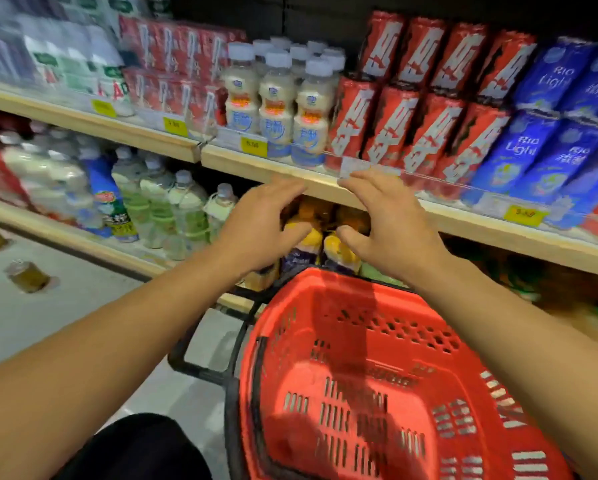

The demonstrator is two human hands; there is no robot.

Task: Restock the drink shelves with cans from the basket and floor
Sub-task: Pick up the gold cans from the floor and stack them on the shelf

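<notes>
My left hand (262, 223) and my right hand (391, 220) reach side by side under the wooden shelf edge (325, 188), over the lower shelf. Their fingers are spread and loosely arched, gripping nothing. Between the two thumbs stand two yellow and purple drink cans (325, 247) at the front of the lower shelf; more orange ones behind them are partly hidden. The red plastic basket (377, 368) sits just below my forearms with nothing visible inside. Two greenish cans (27, 276) lie on the floor at the far left.
The upper shelf holds white yoghurt-drink bottles (276, 105), stacked red cans (411, 109) and blue cartons (547, 140). Clear bottles (172, 209) fill the lower shelf on the left. The basket's black handle (200, 362) juts out over the grey floor.
</notes>
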